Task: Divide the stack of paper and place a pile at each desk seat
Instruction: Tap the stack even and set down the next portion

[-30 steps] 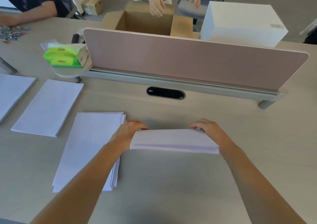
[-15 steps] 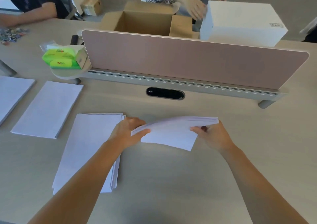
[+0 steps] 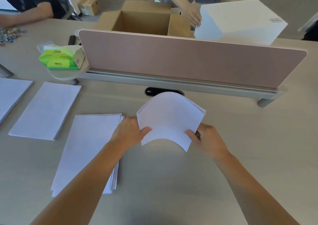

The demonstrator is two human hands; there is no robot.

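The held stack, flat on edge a second ago, now bows upward between the left hand and right hand, thumbs clamped on its near corners (likely loosening sheets to split). The loose pile lies left of the fingers.

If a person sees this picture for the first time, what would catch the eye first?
First, the bent sheaf of paper at centre, in the grip of the left hand and right hand. Then the pink divider across the desk, with green tissue packs at its left end.
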